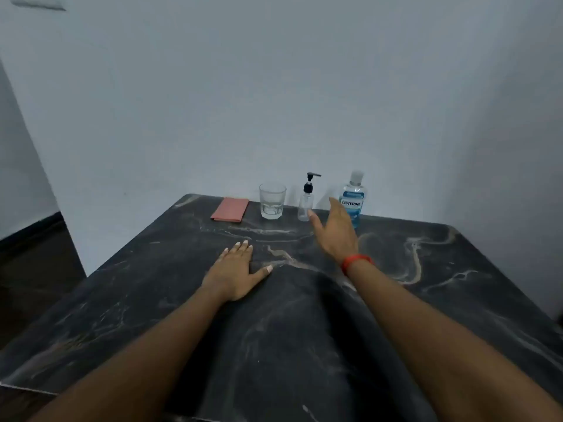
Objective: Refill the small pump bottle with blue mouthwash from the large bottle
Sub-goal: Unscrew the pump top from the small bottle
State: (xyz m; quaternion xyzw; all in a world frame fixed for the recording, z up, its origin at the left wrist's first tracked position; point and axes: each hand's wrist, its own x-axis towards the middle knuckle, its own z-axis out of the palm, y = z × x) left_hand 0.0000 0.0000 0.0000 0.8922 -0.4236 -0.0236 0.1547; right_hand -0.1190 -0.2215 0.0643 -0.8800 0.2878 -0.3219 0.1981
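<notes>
right hand [333,231] spread wide before listerine-labelled large bottle [352,200]; left hand [234,269] flat on table [457,300].

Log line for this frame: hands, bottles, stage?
stage: pre-pour | left hand: flat on table | right hand: open, raised between small pump bottle and large bottle, holds nothing | both bottles: upright, capped
</notes>
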